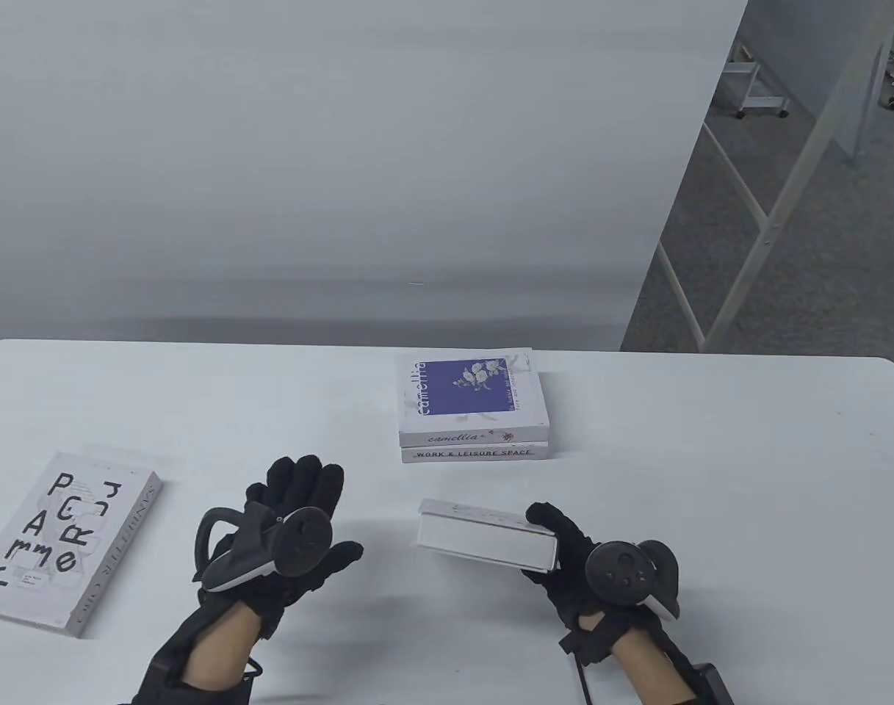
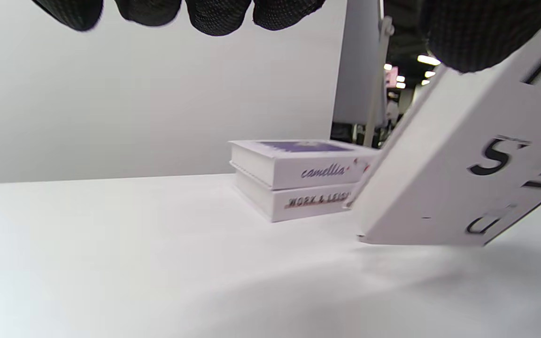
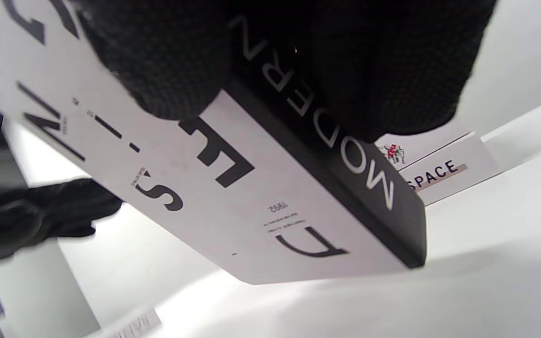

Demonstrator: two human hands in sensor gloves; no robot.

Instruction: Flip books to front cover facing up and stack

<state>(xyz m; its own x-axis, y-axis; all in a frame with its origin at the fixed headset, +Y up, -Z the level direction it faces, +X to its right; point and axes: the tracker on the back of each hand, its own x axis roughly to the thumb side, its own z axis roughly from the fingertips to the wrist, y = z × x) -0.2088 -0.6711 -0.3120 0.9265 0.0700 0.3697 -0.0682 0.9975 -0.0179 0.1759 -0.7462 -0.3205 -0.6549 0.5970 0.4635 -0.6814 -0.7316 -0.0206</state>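
Observation:
My right hand (image 1: 564, 543) grips a white book (image 1: 483, 540) with a black spine by its right end and holds it tilted above the table, lettered cover facing down (image 3: 214, 188). In the left wrist view the same book (image 2: 463, 178) hangs at the right. My left hand (image 1: 300, 529) is empty, fingers spread, just left of that book. A stack of two white books (image 1: 472, 407) lies at the table's middle, the "camellia" book with its blue cover up on top of "WORK & LEISURE SPACE" (image 2: 298, 180). A third white book with black letters (image 1: 61, 540) lies flat at the left.
The white table (image 1: 711, 455) ends at a grey wall behind. To the right beyond the table are a grey floor and a white metal frame (image 1: 762, 220).

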